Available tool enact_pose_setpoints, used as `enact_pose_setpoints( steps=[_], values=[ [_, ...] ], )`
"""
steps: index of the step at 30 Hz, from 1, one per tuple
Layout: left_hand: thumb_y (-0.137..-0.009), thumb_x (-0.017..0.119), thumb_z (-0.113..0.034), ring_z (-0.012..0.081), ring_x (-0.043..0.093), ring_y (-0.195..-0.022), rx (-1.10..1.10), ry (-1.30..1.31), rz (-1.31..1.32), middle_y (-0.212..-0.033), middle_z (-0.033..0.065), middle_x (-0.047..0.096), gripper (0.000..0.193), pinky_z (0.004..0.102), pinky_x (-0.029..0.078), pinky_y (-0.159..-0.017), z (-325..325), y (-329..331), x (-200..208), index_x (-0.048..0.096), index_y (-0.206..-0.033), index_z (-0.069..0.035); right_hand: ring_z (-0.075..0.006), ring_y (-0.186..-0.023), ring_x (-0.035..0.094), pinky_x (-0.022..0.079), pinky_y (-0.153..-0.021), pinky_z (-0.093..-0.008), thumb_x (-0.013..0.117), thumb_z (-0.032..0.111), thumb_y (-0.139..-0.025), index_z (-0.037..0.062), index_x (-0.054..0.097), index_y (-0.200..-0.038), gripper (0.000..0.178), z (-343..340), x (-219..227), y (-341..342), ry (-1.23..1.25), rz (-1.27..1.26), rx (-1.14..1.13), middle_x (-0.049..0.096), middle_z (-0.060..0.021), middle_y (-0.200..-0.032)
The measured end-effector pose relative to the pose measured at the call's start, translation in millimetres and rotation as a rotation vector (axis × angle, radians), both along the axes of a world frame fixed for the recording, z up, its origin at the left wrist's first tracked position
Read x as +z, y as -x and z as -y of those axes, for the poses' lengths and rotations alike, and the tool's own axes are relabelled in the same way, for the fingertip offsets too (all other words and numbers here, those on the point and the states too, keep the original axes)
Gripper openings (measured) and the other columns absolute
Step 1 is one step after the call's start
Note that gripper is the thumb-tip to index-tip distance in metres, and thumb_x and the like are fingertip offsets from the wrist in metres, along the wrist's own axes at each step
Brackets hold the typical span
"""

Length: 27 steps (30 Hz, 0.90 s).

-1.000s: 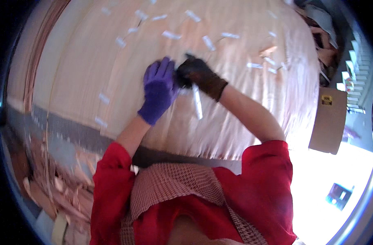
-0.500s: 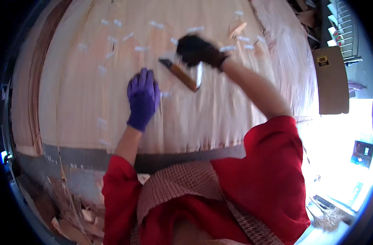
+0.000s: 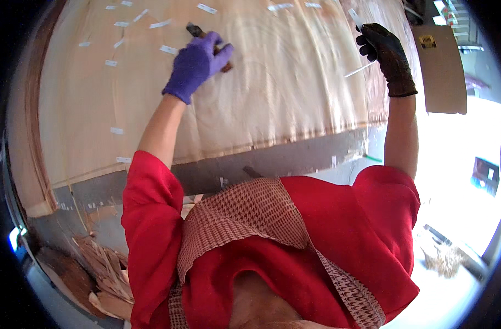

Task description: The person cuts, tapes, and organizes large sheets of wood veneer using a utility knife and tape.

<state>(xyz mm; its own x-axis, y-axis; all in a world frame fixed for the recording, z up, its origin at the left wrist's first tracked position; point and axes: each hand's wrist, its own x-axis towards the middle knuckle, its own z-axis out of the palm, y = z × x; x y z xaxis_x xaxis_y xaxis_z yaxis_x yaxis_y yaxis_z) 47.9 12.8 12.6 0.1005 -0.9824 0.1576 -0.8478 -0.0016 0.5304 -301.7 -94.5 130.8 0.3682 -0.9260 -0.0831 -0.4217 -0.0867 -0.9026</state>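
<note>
A wide pale wood veneer sheet (image 3: 250, 98) with wavy grain lies before me, dotted with small white tape strips (image 3: 161, 23). My left hand (image 3: 197, 66), in a purple glove, is closed round a brown-handled tool (image 3: 227, 67) with a dark flat tip, just over the veneer. Most of its handle is hidden by the fingers. At the sheet's right side my right hand (image 3: 386, 52), in a black glove, has its fingers bent together. A thin white strip (image 3: 360, 69) sticks out from it, and another white strip (image 3: 355, 17) meets its fingertips.
Dark grey siding (image 3: 206, 178) runs beneath the veneer's near edge. A brown cardboard piece (image 3: 441, 71) hangs at the right, beside a bright opening. Scraps of torn veneer (image 3: 99, 260) lie at the lower left, and a straw-like bundle (image 3: 443, 260) at the lower right.
My left hand, earlier spread on the veneer, now grips the brown-handled tool, which was beside my right hand. My right hand has moved right, to the sheet's side. The view has shifted.
</note>
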Motion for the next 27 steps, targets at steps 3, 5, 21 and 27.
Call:
enact_pose_setpoints(
  steps=[3,5,21,27],
  values=[
    [-0.071,0.060,-0.039,0.0328,0.059,-0.079,0.116,-0.011,-0.003,-0.083,0.0147,0.061,0.040,0.0407,0.046,-0.069,-1,9,6,0.053,-0.095,-0.007,-0.0100,-0.062,0.058,0.042,-0.052,-0.0211,0.051,0.028,-0.086,0.0055,0.060,-0.095,0.026,-32,-1,38,0.015,-0.057,-0.088,0.062,-0.0040,-0.075],
    [-0.070,0.064,-0.025,0.0298,0.060,-0.079,0.132,0.007,-0.111,-0.084,0.0157,0.061,0.034,0.0373,0.047,-0.070,-2,-10,-9,0.051,-0.094,-0.003,-0.0092,-0.062,0.056,0.040,-0.053,-0.0209,0.051,0.028,-0.086,0.0056,0.060,-0.095,0.026,-52,-5,49,0.004,-0.071,-0.136,0.061,-0.0030,-0.075],
    [-0.082,0.053,-0.009,0.0191,0.056,-0.081,0.289,0.167,-1.346,-0.095,0.0109,0.057,0.050,0.0310,0.047,-0.073,-428,-132,50,0.034,-0.128,-0.004,-0.0094,-0.047,0.048,0.036,-0.042,-0.0215,0.051,0.026,-0.086,0.0047,0.055,-0.089,0.022,-309,-21,-40,-0.225,-0.051,-0.034,0.054,-0.0031,-0.062],
    [-0.081,0.056,-0.012,0.0221,0.055,-0.087,0.401,0.251,-1.673,-0.097,0.0099,0.054,0.052,0.0335,0.045,-0.079,-604,-123,15,0.034,-0.127,-0.004,-0.0100,-0.049,0.051,0.038,-0.043,-0.0212,0.051,0.024,-0.085,0.0051,0.054,-0.088,0.019,-380,-28,-151,-0.348,-0.078,0.278,0.055,-0.0036,-0.064]
  ],
)
